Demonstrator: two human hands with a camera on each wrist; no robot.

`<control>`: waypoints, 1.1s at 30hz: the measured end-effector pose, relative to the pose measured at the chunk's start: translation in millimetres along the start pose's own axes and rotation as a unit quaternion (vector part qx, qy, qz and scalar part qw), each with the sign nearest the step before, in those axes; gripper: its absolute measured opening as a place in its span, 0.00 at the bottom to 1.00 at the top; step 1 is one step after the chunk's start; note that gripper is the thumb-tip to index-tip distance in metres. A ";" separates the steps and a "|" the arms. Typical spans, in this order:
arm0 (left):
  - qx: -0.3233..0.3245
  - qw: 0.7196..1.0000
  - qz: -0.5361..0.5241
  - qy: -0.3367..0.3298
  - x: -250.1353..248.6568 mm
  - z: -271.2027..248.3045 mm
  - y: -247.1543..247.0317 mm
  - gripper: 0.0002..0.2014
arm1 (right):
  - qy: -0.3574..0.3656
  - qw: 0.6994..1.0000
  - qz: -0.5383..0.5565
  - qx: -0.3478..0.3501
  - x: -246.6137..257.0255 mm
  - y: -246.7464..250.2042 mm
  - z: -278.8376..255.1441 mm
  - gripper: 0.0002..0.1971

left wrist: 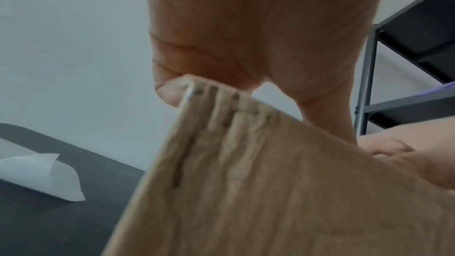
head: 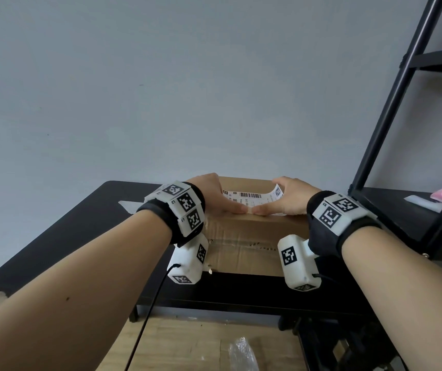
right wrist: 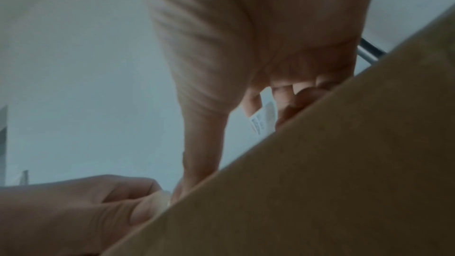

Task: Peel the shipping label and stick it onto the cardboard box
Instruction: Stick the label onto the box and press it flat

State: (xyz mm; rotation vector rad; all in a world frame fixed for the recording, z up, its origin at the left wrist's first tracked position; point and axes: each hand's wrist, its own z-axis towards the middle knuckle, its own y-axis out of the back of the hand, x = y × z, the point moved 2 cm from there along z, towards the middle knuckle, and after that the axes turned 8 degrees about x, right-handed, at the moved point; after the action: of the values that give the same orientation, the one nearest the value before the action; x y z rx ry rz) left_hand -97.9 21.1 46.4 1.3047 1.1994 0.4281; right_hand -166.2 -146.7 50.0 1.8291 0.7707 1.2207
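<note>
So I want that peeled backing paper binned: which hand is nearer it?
Left. The left hand is on the box beside the backing paper; the right hand is across the box.

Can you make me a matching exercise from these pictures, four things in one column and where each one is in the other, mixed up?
Things:
1. shipping label
2. cardboard box
3. peeled backing paper
4. black shelf frame

Places:
A. lying curled on the dark table, left of the box
B. standing at the right of the scene
C. on top of the box, under both hands
D. on the dark table, in front of the person

Pairs: 1-C, 2-D, 3-A, 4-B
</note>
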 end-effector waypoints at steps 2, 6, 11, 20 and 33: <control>0.005 1.000 -0.002 -0.002 1.4 -1.4 1.7 0.29 | 0.000 1.000 0.004 0.002 -1.8 2.8 -3.2 0.50; 0.004 1.000 -0.009 -0.020 5.5 -4.9 6.2 0.23 | -0.012 1.000 0.017 -0.002 -14.8 13.6 -5.9 0.47; 0.027 0.999 -0.020 -0.031 10.8 -5.0 11.7 0.17 | -0.019 0.994 0.106 0.018 -27.0 17.2 -2.3 0.43; 0.039 0.999 -0.003 -0.015 15.8 -2.2 13.7 0.19 | -0.035 0.999 0.041 -0.007 -21.4 16.7 -8.1 0.42; 0.017 0.999 0.050 -0.010 10.4 3.7 19.6 0.46 | -0.048 0.998 -0.012 0.043 -9.1 20.7 -8.8 0.45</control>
State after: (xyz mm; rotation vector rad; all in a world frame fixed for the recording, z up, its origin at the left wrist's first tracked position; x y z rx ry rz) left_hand -83.6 33.5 58.6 1.3985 1.1330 0.4676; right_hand -176.5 -162.1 65.7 1.9286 0.7994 1.0909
